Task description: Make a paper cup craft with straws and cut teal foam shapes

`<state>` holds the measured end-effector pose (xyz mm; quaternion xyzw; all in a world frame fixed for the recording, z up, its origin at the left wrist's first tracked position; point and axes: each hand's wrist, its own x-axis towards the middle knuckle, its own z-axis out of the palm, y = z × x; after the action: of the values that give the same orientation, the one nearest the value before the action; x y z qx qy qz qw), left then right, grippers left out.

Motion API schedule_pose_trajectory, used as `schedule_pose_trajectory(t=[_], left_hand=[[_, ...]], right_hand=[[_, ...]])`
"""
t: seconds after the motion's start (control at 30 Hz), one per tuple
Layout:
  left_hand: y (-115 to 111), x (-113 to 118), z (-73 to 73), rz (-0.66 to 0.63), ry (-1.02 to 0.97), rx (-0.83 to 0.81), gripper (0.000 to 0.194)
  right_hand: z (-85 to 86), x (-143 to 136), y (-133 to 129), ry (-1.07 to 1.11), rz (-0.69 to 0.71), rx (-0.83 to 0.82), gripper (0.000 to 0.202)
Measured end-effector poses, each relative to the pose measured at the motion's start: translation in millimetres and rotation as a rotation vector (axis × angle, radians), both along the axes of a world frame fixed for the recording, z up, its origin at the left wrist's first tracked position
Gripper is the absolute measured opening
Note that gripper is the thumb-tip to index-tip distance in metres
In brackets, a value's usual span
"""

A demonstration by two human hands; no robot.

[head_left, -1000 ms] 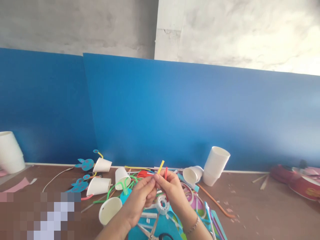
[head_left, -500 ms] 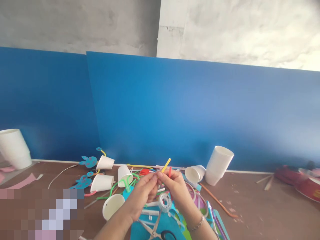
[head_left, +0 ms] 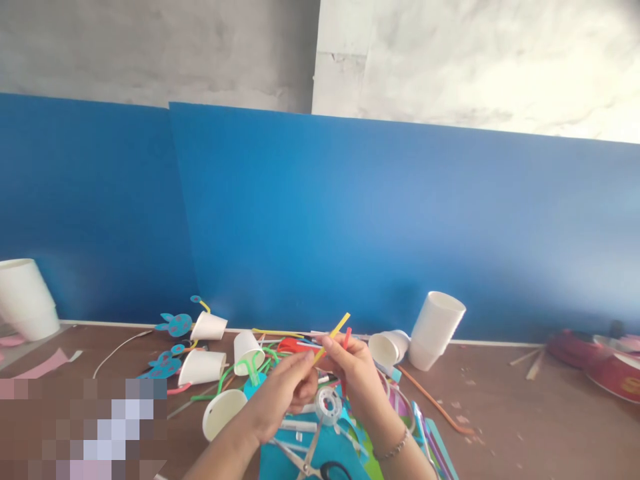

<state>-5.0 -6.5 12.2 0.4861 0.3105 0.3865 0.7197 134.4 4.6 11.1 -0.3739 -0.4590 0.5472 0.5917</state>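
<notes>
Since the earlier frame, the fingertips of the two hands have moved a little apart, and more of the yellow straw point(head_left: 335, 335) is now visible between them. The red straw point(head_left: 347, 339) also shows longer above the right hand point(head_left: 354, 368).

The left hand point(head_left: 293, 383) is pinching the lower end of the yellow straw between thumb and finger, with the other fingers curled. The right hand grips the same straw higher up with its fingertips, and it also keeps the red straw among its fingers. The yellow straw is tilted, its free end pointing up and to the right.

Below the space between the hands, nearer to the right hand, there is a tape roll point(head_left: 329, 407). Lower than both hands, the opened scissors point(head_left: 306, 465) lie over a blue sheet point(head_left: 273, 467). To the left of the left hand, an open white cup point(head_left: 223, 415) lies tilted on the surface point(head_left: 530, 433). Further left and behind this hand, two small cups point(head_left: 203, 367) with blue spotted rabbit shapes point(head_left: 176, 325) lie on their sides. Beyond the right hand, a stack of white cups point(head_left: 437, 330) leans, and an orange straw point(head_left: 435, 402) lies to the right of this hand.
</notes>
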Motion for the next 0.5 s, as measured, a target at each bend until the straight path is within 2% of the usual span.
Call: schedule_pose_trajectory(t=[0.1, 0.27, 0.4, 0.5], left_hand=[[1, -1, -1.4, -0.002, -0.001, 0.006, 0.041], [3, -2, -3.9, 0.033, -0.005, 0.052, 0.040], [0, 0, -3.6, 0.026, -0.017, 0.081, 0.040], [-2, 2, -3.0, 0.020, -0.038, 0.067, 0.041]], right_hand=[[3.6, 4, -1, -0.041, -0.030, -0.023, 0.032], [10.9, 1, -5, -0.102, 0.052, 0.056, 0.033], [5.8, -5, -4, -0.105, 0.075, 0.139, 0.040], [-1.2, -8, -2, -0.077, 0.041, 0.147, 0.041]])
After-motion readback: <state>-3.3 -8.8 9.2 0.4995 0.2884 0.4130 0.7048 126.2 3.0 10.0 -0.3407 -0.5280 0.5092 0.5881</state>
